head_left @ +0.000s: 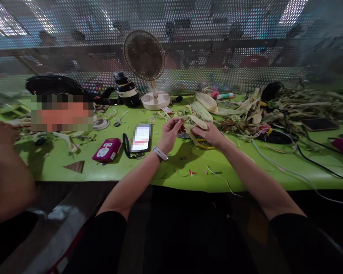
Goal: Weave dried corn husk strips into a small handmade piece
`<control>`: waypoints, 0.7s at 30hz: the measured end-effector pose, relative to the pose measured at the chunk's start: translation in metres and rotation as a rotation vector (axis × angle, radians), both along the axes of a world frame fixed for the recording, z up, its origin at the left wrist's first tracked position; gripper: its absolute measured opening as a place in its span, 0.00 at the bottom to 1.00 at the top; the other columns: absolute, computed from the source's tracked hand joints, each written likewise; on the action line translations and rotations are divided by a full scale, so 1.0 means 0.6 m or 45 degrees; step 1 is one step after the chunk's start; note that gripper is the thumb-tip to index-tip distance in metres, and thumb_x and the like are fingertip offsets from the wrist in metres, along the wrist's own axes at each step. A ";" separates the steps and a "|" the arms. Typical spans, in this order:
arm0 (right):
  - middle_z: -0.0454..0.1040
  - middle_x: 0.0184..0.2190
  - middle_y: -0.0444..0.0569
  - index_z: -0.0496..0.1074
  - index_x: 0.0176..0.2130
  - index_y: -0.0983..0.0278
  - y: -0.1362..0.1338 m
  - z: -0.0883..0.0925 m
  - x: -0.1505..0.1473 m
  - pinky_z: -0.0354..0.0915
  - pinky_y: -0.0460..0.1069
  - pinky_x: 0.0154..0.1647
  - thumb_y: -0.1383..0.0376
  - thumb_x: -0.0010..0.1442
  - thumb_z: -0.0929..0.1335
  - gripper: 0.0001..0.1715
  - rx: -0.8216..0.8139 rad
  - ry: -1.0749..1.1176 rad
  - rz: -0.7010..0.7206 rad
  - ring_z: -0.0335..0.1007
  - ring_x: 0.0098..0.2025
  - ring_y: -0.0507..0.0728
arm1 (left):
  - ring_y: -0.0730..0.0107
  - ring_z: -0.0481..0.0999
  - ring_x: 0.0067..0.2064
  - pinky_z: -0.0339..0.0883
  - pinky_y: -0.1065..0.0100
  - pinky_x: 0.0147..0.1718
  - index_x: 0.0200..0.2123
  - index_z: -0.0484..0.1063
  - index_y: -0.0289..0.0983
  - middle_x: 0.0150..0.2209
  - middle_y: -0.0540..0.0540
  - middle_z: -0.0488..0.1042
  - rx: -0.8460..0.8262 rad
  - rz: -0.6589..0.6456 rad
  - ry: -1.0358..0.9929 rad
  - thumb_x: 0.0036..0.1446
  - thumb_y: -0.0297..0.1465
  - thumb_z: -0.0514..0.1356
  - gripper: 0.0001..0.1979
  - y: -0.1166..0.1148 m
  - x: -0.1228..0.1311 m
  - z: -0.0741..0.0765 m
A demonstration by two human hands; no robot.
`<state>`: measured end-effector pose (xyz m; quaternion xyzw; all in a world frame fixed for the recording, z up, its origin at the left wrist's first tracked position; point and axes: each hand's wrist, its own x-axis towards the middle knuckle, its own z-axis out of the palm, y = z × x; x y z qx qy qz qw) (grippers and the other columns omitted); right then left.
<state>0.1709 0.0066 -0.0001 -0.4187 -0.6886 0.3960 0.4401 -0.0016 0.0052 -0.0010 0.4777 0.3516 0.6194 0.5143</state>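
Note:
A pale, curled strip of corn husk (198,121) stretches between my two hands above the green table. My left hand (170,132), with a light watch band on the wrist, pinches the strip's left end. The right end is gripped by my right hand (206,133), its thumb and fingers closed on the husk. Beneath the hands lie a round, dark-rimmed thing, mostly hidden, and a yellow loop (204,146). Just behind them is a heap of larger pale green husks (205,104).
A lit phone (141,137) and a purple power socket block (107,150) lie left of my hands. Behind stand a fan (156,99) and a black bottle (127,91). Cables (277,161) cross the right side. Another person's arm (7,175) rests at far left.

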 end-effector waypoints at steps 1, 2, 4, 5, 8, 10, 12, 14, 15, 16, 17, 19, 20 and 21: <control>0.71 0.24 0.44 0.70 0.28 0.64 -0.001 -0.001 -0.002 0.62 0.49 0.33 0.52 0.50 0.70 0.18 0.024 -0.016 -0.018 0.63 0.28 0.52 | 0.79 0.69 0.25 0.65 0.75 0.27 0.29 0.73 0.37 0.23 0.54 0.70 -0.014 0.045 0.055 0.50 0.37 0.68 0.10 0.002 -0.001 0.000; 0.71 0.24 0.44 0.70 0.29 0.65 -0.002 -0.003 -0.004 0.62 0.49 0.33 0.52 0.51 0.69 0.17 0.056 -0.047 -0.043 0.63 0.28 0.53 | 0.79 0.68 0.25 0.64 0.75 0.27 0.28 0.73 0.37 0.23 0.54 0.70 -0.033 0.079 0.107 0.51 0.36 0.68 0.10 0.004 -0.002 -0.001; 0.72 0.26 0.45 0.72 0.30 0.65 -0.005 -0.003 -0.006 0.62 0.49 0.33 0.54 0.52 0.69 0.16 0.164 -0.140 -0.123 0.63 0.29 0.53 | 0.79 0.68 0.24 0.63 0.75 0.26 0.27 0.73 0.36 0.23 0.53 0.70 -0.072 0.116 0.187 0.51 0.35 0.68 0.10 0.008 -0.004 -0.004; 0.72 0.26 0.46 0.72 0.30 0.64 -0.008 -0.002 -0.006 0.61 0.48 0.33 0.54 0.52 0.69 0.15 0.234 -0.187 -0.169 0.63 0.29 0.53 | 0.79 0.67 0.24 0.62 0.75 0.25 0.26 0.73 0.36 0.22 0.53 0.70 -0.089 0.120 0.210 0.51 0.35 0.68 0.10 0.009 -0.005 -0.005; 0.68 0.23 0.45 0.70 0.26 0.63 -0.020 0.005 -0.009 0.58 0.48 0.31 0.53 0.54 0.69 0.16 0.364 -0.247 -0.203 0.60 0.28 0.53 | 0.81 0.64 0.22 0.59 0.76 0.22 0.26 0.73 0.35 0.21 0.54 0.68 -0.119 0.110 0.207 0.50 0.35 0.68 0.10 0.013 -0.007 -0.007; 0.64 0.21 0.43 0.69 0.25 0.63 -0.030 0.010 -0.015 0.57 0.48 0.29 0.51 0.55 0.69 0.19 0.339 -0.187 -0.172 0.59 0.26 0.52 | 0.81 0.63 0.21 0.59 0.76 0.21 0.26 0.73 0.35 0.20 0.54 0.68 -0.139 0.097 0.159 0.50 0.35 0.68 0.10 0.013 -0.007 -0.007; 0.63 0.21 0.42 0.68 0.27 0.62 -0.035 0.011 -0.022 0.56 0.48 0.26 0.50 0.54 0.69 0.19 0.236 -0.032 -0.203 0.58 0.24 0.51 | 0.82 0.65 0.22 0.61 0.77 0.21 0.26 0.73 0.36 0.21 0.55 0.68 -0.187 0.074 0.080 0.48 0.36 0.69 0.11 0.012 -0.008 -0.005; 0.63 0.21 0.41 0.67 0.30 0.61 -0.032 0.006 -0.027 0.57 0.48 0.24 0.49 0.53 0.70 0.19 0.030 0.222 -0.262 0.57 0.21 0.50 | 0.82 0.68 0.24 0.63 0.77 0.23 0.27 0.73 0.36 0.23 0.54 0.70 -0.258 0.021 -0.012 0.47 0.36 0.70 0.11 0.009 -0.008 -0.003; 0.65 0.22 0.40 0.67 0.31 0.61 -0.027 0.001 -0.028 0.57 0.48 0.23 0.49 0.52 0.70 0.19 -0.106 0.374 -0.276 0.57 0.20 0.50 | 0.82 0.70 0.25 0.65 0.77 0.25 0.28 0.74 0.37 0.24 0.54 0.72 -0.289 -0.011 -0.059 0.46 0.36 0.71 0.12 0.008 -0.008 -0.002; 0.66 0.22 0.40 0.66 0.32 0.60 -0.020 -0.006 -0.028 0.57 0.48 0.22 0.49 0.51 0.70 0.19 -0.240 0.514 -0.285 0.57 0.20 0.50 | 0.81 0.72 0.27 0.67 0.76 0.27 0.29 0.74 0.37 0.26 0.54 0.74 -0.314 -0.041 -0.107 0.45 0.36 0.71 0.12 0.007 -0.008 -0.001; 0.67 0.23 0.41 0.66 0.33 0.60 -0.012 -0.013 -0.027 0.59 0.48 0.22 0.51 0.50 0.70 0.18 -0.339 0.615 -0.283 0.58 0.20 0.50 | 0.81 0.74 0.29 0.69 0.76 0.29 0.30 0.75 0.37 0.28 0.53 0.76 -0.334 -0.068 -0.150 0.45 0.36 0.71 0.12 0.006 -0.008 0.000; 0.69 0.23 0.41 0.67 0.34 0.60 0.005 -0.026 -0.024 0.61 0.48 0.22 0.55 0.51 0.70 0.14 -0.442 0.684 -0.286 0.60 0.21 0.51 | 0.79 0.76 0.32 0.71 0.74 0.32 0.31 0.76 0.38 0.32 0.52 0.78 -0.371 -0.106 -0.221 0.45 0.35 0.72 0.12 0.006 -0.007 0.000; 0.70 0.23 0.41 0.68 0.35 0.59 0.011 -0.032 -0.023 0.62 0.48 0.23 0.57 0.52 0.69 0.11 -0.465 0.691 -0.301 0.62 0.22 0.51 | 0.79 0.77 0.33 0.72 0.74 0.32 0.32 0.77 0.38 0.34 0.52 0.79 -0.391 -0.116 -0.244 0.45 0.35 0.72 0.11 0.006 -0.007 0.000; 0.70 0.23 0.41 0.68 0.35 0.59 0.016 -0.035 -0.022 0.63 0.48 0.24 0.59 0.52 0.68 0.09 -0.478 0.700 -0.322 0.64 0.23 0.52 | 0.78 0.77 0.33 0.72 0.74 0.32 0.32 0.77 0.38 0.34 0.52 0.79 -0.410 -0.120 -0.258 0.45 0.34 0.72 0.11 0.007 -0.007 -0.001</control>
